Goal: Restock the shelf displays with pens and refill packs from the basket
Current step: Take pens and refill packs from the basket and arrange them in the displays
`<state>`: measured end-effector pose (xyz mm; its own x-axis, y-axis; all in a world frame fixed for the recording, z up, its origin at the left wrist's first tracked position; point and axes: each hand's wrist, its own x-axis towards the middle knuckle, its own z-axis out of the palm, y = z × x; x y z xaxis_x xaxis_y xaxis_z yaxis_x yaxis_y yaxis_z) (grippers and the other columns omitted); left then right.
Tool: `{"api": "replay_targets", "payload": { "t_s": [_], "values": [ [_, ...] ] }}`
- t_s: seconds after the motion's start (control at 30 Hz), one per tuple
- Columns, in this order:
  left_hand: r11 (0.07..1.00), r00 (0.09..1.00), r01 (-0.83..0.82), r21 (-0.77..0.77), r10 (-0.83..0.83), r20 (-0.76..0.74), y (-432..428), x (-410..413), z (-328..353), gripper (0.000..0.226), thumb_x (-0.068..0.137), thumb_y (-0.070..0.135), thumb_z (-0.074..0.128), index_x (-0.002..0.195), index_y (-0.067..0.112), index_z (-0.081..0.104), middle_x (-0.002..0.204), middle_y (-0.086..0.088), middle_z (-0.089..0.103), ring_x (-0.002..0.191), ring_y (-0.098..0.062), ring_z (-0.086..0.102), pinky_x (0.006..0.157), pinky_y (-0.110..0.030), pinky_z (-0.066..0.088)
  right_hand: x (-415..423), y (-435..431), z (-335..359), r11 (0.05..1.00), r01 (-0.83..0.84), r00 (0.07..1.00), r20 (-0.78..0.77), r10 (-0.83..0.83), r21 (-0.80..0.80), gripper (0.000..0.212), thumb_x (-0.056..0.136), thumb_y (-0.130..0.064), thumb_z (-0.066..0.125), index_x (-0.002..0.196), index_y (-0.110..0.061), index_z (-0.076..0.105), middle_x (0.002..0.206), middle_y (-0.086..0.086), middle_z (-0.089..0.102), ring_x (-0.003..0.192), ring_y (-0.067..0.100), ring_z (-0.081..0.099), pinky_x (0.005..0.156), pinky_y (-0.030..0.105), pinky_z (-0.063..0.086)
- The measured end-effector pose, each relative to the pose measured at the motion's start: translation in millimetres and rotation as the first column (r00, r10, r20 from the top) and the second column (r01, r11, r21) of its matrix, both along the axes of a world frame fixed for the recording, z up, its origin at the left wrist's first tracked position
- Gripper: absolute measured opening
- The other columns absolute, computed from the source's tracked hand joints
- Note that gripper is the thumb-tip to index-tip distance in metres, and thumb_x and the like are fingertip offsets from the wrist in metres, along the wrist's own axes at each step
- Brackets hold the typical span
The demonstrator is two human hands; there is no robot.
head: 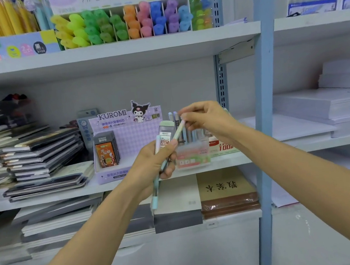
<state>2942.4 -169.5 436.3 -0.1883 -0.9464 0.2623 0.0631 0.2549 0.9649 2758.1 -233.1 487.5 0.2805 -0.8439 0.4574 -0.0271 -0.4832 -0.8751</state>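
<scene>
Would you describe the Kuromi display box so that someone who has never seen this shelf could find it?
On the middle shelf, under the coloured highlighters, the Kuromi display box stands between dark notebooks on the left and a pastel pen box on the right. It alone is lilac, with a cartoon character on its header.

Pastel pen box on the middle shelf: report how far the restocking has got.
Done: a few pens stand in the pastel box. In hand: the left hand grips a bundle of pens; the right hand pinches one pastel pen from it. Left: that bundle, and the Kuromi display looks mostly bare. The basket is out of view.
</scene>
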Motion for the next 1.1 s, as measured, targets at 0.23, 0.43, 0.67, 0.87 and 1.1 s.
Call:
{"api": "replay_targets", "payload": {
  "t_s": [0.23,0.43,0.67,0.87,1.1],
  "values": [
    [0.988,0.928,-0.128,0.082,0.148,-0.342,-3,17,5,0.011,0.064,0.021,0.078,0.067,0.013,0.072,0.067,-0.002,0.062,0.03,-0.005,0.036,0.029,-0.015,0.023,-23,3,-12,0.998,-0.056,0.992,-0.116,0.059,0.033,0.011,0.088,-0.009,0.067,0.095,-0.002,0.069,0.075,0.003,0.07,0.067,0.013,0.064,0.064,0.018,0.054],
    [0.974,0.879,-0.219,0.058,0.223,-0.421,-6,12,8,0.02,0.061,0.024,0.081,0.077,0.015,0.074,0.051,0.0,0.048,0.032,-0.006,0.033,0.031,-0.015,0.025,-24,7,-30,0.95,-0.297,0.885,-0.344,0.313,0.101,0.015,0.09,-0.012,0.066,0.103,-0.007,0.071,0.084,0.008,0.071,0.071,0.016,0.065,0.069,0.023,0.056],
    [0.894,0.859,-0.445,-0.06,0.407,-0.311,-11,-2,4,0.026,0.076,0.015,0.082,0.092,0.016,0.061,0.044,0.008,0.051,0.033,-0.007,0.038,0.036,-0.017,0.033,-14,6,-35,0.932,-0.343,0.843,-0.399,0.361,0.118,0.016,0.092,-0.021,0.064,0.102,-0.009,0.069,0.096,0.007,0.075,0.083,0.02,0.07,0.07,0.025,0.057],
    [0.928,0.945,-0.327,-0.177,0.324,-0.048,-11,-9,7,0.021,0.075,0.015,0.081,0.085,0.015,0.063,0.052,0.007,0.063,0.034,-0.006,0.044,0.038,-0.017,0.041,5,2,-7,0.982,-0.166,0.974,-0.173,0.147,-0.095,0.016,0.09,-0.024,0.066,0.104,-0.016,0.07,0.091,0.001,0.073,0.076,0.011,0.066,0.062,0.02,0.054],
    [0.956,0.952,-0.291,0.034,0.293,-0.093,-15,-6,19,0.023,0.093,0.032,0.058,0.088,0.009,0.059,0.079,-0.007,0.07,0.033,-0.012,0.042,0.034,-0.016,0.033,-3,-13,20,0.982,0.024,0.997,-0.065,-0.037,-0.186,0.009,0.091,-0.017,0.064,0.097,-0.01,0.065,0.084,0.006,0.071,0.072,0.013,0.067,0.068,0.022,0.056]
  ]
}}
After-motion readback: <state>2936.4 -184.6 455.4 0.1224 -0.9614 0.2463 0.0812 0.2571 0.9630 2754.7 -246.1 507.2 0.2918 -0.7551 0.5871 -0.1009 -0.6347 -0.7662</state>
